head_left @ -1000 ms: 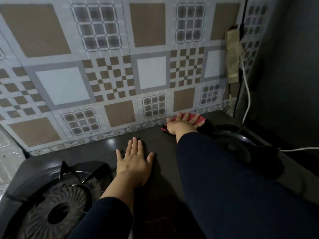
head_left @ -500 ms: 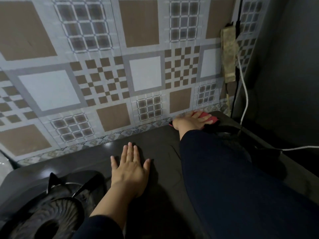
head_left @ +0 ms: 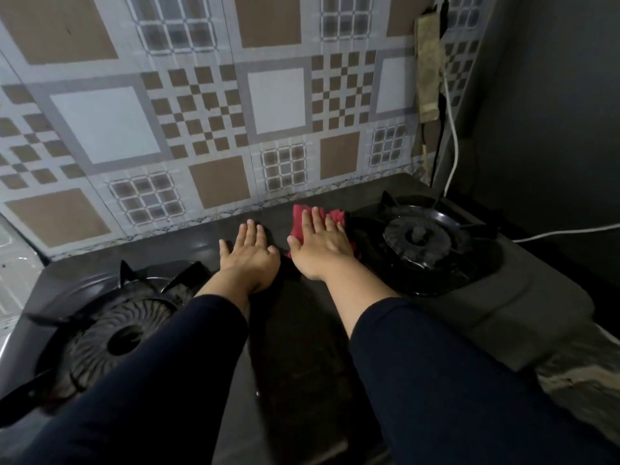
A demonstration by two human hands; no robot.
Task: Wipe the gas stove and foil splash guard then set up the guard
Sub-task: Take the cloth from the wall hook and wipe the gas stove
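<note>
A black two-burner gas stove (head_left: 302, 330) fills the lower view, with a left burner (head_left: 117, 337) and a right burner (head_left: 416, 238). My right hand (head_left: 318, 245) lies flat, palm down, pressing a red cloth (head_left: 302, 218) onto the stove's middle strip near its back edge. My left hand (head_left: 250, 253) rests flat beside it, fingers apart, holding nothing. A patterned foil splash guard (head_left: 208, 112) with brown and white squares stands behind the stove.
A white cable (head_left: 453, 135) hangs down at the back right and runs off along the right side. A dark wall (head_left: 553, 112) closes the right. A pale surface (head_left: 13, 263) shows at the far left. A stone counter edge (head_left: 577, 374) lies at lower right.
My right hand has slid the red cloth from the back right corner leftward and nearer, to the stove's middle beside my left hand. The view has tilted down, showing both burners.
</note>
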